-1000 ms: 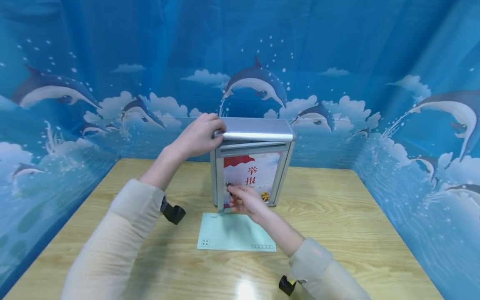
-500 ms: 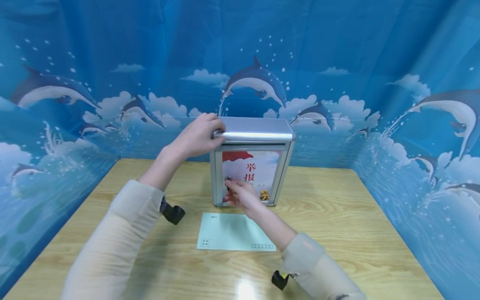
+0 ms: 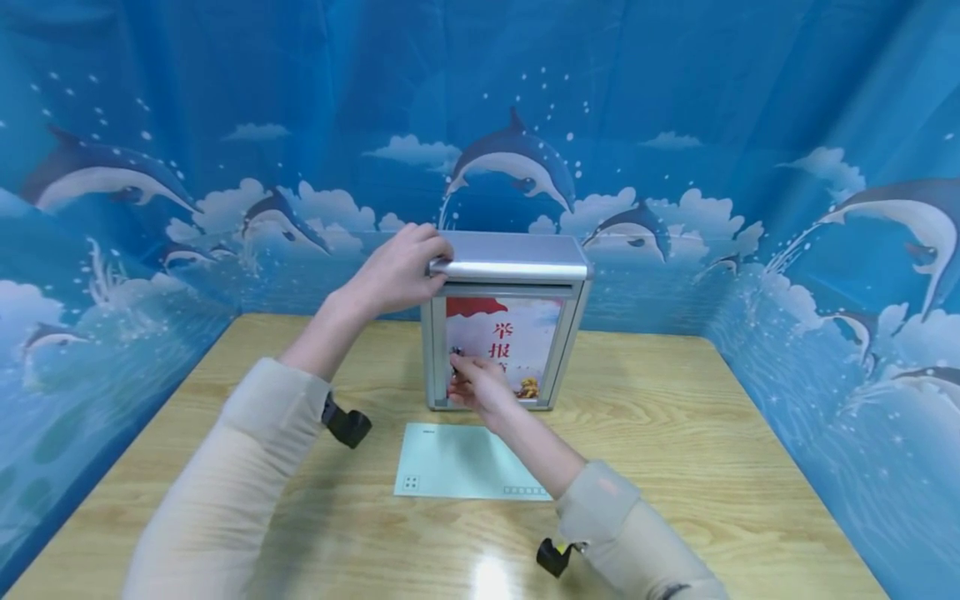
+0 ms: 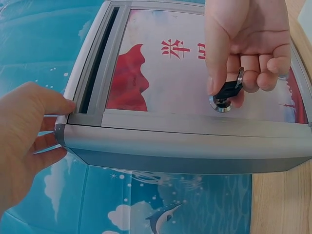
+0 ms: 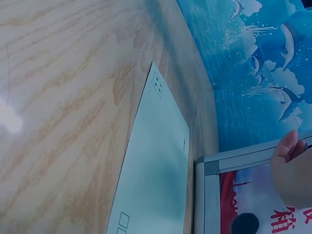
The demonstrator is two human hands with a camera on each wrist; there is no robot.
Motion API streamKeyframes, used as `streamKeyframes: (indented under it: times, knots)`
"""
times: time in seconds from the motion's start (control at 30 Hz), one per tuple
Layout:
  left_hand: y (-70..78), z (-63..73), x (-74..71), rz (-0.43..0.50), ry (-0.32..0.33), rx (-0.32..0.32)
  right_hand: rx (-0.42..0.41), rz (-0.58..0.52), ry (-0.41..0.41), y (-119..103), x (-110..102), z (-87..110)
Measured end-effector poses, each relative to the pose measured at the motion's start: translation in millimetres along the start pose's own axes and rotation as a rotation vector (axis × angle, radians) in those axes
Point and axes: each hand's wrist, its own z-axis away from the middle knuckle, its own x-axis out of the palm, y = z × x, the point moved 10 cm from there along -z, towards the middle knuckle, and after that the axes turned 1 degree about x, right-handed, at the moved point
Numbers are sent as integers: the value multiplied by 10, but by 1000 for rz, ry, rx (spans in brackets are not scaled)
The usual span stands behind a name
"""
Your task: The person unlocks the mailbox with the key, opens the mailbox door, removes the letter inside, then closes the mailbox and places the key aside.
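Observation:
A silver metal letter box [image 3: 517, 250] stands upright on the table, its front door flush with the frame. My left hand [image 3: 405, 267] grips its upper left corner, thumb on the front edge beside the slot [image 4: 100, 58] and fingers round the back. Against the door's printed panel [image 3: 532, 333], my right hand [image 3: 483, 387] pinches a black-headed key [image 4: 229, 90] that sits in the round lock [image 4: 222, 106]. The key carries a small metal ring. In the right wrist view only part of the right hand [image 5: 292, 170] shows.
A pale green envelope [image 3: 457, 471] lies flat on the wooden table [image 3: 660, 450], in front of the box and under the right forearm. Blue curtains [image 3: 337, 125] printed with dolphins enclose the table's back and sides. Black wrist cameras [image 3: 348, 427] hang from both sleeves.
The box door, slightly ajar a second ago, has swung in flush with the frame. My right hand moved slightly up and inward with it, holding the key. My left hand kept its place.

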Motion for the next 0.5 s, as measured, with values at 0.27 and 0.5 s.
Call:
streamKeyframes:
  times: [0.27,0.5]
  knots:
    - [30,-1,7,-21,21,43,101,-57,-23,138,21,28]
    - [22,-3,1,-34,20,38,118,-149,-53,135,73,34]
